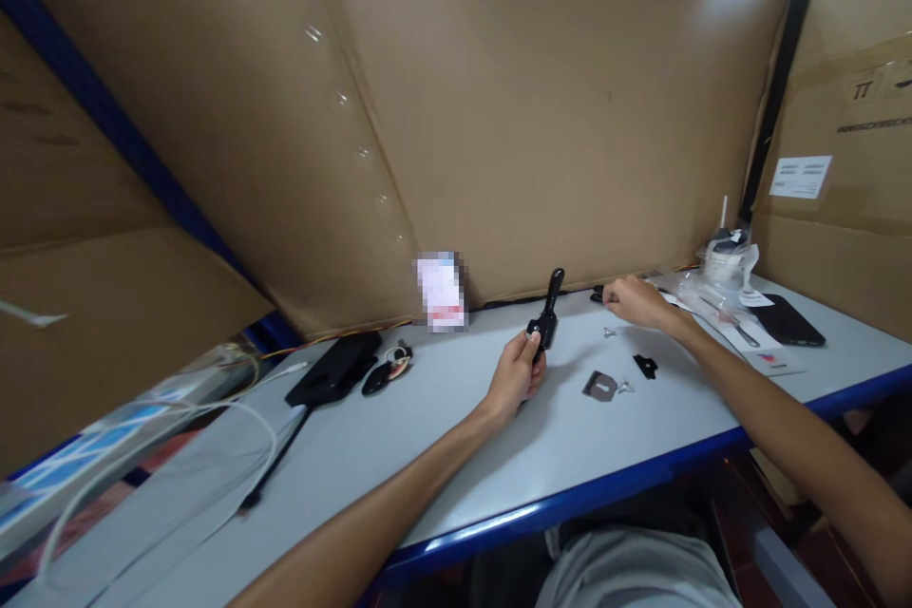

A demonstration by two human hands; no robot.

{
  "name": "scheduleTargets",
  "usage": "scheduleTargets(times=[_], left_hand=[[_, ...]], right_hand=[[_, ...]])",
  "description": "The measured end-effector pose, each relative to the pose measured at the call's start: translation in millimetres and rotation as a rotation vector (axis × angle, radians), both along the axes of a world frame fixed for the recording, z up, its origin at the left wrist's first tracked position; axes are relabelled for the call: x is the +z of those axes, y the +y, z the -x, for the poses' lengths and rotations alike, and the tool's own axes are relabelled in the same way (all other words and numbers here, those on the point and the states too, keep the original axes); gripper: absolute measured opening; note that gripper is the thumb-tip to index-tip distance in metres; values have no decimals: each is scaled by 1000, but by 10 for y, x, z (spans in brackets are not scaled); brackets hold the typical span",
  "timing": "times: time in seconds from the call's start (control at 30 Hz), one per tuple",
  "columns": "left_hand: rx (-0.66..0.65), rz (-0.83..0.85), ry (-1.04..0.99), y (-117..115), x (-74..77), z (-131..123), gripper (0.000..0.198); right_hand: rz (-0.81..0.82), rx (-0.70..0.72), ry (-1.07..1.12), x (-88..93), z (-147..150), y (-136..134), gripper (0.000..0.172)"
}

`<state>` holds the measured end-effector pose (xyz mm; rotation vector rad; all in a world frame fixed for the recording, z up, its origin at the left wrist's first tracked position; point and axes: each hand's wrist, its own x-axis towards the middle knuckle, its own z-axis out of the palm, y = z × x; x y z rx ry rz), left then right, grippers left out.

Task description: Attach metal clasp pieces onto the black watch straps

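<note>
My left hand (514,378) is closed round a black metal spokeshave body (545,323), one handle pointing up and away. My right hand (636,301) is at the back of the table with its fingers drawn together. Its fingertips meet a small black object (598,294) that I cannot make out. Between the hands lie a grey slotted blade (599,386), a small screw (625,387) beside it, another small screw (609,332) farther back, and a black cap piece (645,366).
Keys (389,372) and a black device (334,369) with cables lie left. A blurred-out upright card (441,293) leans on the cardboard wall (541,114). At right are a black phone (788,319), plastic packaging (694,290) and a lidded cup (725,261).
</note>
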<state>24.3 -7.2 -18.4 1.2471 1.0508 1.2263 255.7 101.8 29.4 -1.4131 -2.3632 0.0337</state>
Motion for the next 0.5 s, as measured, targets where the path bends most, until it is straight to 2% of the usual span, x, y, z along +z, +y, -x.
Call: scheduleTargets(times=[0.07, 0.17, 0.33, 0.5], left_hand=[[-1, 15, 11, 2, -4, 5, 46], [-14, 26, 20, -7, -5, 3, 47], [-29, 29, 32, -27, 2, -15, 47], [-40, 23, 28, -16, -10, -26, 50]], right_hand=[[82, 14, -126, -72, -44, 63, 19], [208, 92, -183, -166, -38, 119, 32], [237, 141, -196, -225, 30, 131, 20], [234, 125, -211, -216, 64, 97, 21]])
